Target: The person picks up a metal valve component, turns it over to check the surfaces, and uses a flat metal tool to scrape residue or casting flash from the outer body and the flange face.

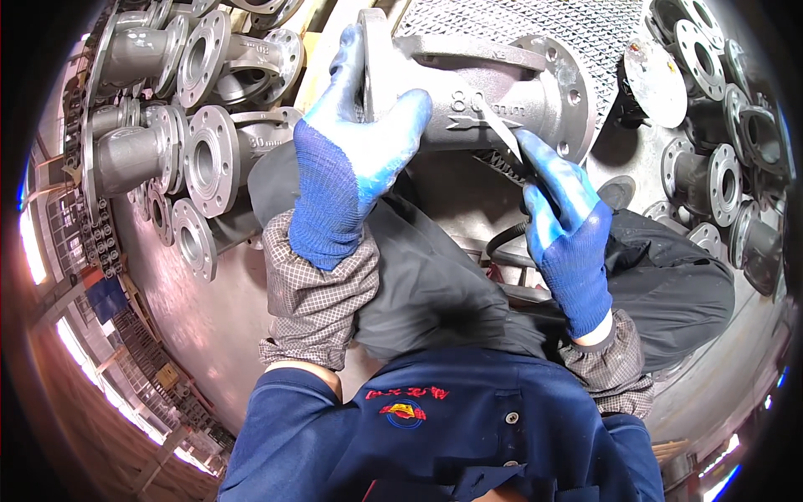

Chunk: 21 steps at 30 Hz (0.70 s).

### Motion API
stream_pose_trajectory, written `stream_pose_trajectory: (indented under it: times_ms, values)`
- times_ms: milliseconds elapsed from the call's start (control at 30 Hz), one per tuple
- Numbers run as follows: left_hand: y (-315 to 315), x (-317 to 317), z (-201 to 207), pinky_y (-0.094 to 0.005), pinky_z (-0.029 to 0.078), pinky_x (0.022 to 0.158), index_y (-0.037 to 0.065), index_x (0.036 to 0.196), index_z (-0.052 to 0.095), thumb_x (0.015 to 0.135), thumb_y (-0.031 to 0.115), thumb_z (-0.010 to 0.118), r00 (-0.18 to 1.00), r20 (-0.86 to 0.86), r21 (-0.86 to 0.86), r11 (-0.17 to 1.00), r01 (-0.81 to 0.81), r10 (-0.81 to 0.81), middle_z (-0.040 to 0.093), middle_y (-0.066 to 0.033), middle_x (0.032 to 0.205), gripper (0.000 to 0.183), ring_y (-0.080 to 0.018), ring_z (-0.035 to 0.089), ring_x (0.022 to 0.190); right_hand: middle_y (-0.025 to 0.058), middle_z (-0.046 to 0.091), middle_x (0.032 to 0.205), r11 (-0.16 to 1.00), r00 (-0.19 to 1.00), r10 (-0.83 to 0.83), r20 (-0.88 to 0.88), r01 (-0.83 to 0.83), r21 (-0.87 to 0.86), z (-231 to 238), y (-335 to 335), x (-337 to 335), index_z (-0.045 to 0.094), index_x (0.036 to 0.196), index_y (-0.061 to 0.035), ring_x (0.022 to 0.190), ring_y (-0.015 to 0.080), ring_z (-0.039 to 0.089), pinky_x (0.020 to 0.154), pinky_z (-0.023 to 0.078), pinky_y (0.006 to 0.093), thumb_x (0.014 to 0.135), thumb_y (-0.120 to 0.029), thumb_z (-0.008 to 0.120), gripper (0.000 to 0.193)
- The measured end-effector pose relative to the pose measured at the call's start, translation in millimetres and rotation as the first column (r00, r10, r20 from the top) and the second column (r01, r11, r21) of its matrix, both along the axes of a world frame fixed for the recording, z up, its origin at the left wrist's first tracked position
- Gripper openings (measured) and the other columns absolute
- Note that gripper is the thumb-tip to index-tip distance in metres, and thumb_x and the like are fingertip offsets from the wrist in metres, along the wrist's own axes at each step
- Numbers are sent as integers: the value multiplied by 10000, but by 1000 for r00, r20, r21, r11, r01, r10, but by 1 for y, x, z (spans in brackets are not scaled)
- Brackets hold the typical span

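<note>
Far left: grey flanged castings (209, 163) stacked several high, bolt-holed rings facing various ways.

Next, left hand (360, 138) in a blue coated glove, checked oversleeve (322, 280) below the cuff. Grasping the left end of the grey flanged valve body (493, 79): fingers up along the outer side of its left flange, thumb laid along the barrel.

Upper centre, between both hands: that valve body, on its side, flanges to left and right, rimmed opening along the far side, raised markings and an arrow on the near face. Behind it, metal mesh (535, 18).

Right of the arrow: slim, pointed blade-like tool (503, 132), pale, tip by the markings; contact with the metal, cannot tell. Clenched around its rear end: right hand (569, 197), also blue-gloved, index finger extended along the tool. Below, dark trousers (452, 276).

Farther right: round pale disc (657, 84), tilted; then more flanged pipe castings (701, 182), grouped near the edge of view.
</note>
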<state>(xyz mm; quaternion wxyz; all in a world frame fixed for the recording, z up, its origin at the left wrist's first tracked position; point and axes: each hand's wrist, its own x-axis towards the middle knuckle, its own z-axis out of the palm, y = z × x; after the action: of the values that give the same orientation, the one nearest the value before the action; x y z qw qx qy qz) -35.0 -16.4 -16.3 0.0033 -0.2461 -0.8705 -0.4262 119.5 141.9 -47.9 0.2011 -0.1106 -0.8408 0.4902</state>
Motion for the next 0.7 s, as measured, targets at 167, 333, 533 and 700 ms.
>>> stream_pose_trajectory:
  times_ms: [167, 333, 533, 700]
  values:
    - [3, 4, 6, -324, 440, 965, -28, 1352, 424, 753, 189, 709, 992, 120, 16, 999, -39, 36, 552, -250, 1245, 698, -278, 552, 1160, 144, 650, 1070, 996, 992, 37, 117, -26, -90, 14, -4, 3, 584, 1212, 10, 897, 187, 621, 800, 480, 278, 803, 115, 498, 431]
    - [2, 5, 4, -323, 440, 967, -34, 1353, 417, 762, 201, 712, 988, 145, 19, 998, -52, 48, 538, -258, 1262, 701, -287, 549, 1169, 145, 650, 1051, 999, 990, 30, 141, -23, -49, 15, -5, 1, 584, 1215, 6, 896, 176, 616, 802, 477, 274, 815, 110, 490, 424]
    - [5, 6, 8, -323, 445, 963, -63, 1340, 416, 762, 211, 718, 985, 164, -3, 999, -52, 52, 531, -266, 1267, 708, -295, 561, 1156, 149, 649, 1052, 999, 991, 28, 129, -22, -48, 13, -6, 1, 583, 1214, 8, 915, 181, 620, 813, 477, 281, 815, 109, 489, 423]
    - [3, 5, 3, -242, 464, 729, -22, 1340, 455, 773, 159, 721, 987, 133, -27, 996, -86, 89, 600, -132, 1051, 652, -136, 553, 858, 154, 648, 1078, 1000, 986, 21, 168, -17, -26, 17, -9, 1, 588, 1207, 8, 959, 216, 629, 843, 477, 300, 805, 111, 507, 423]
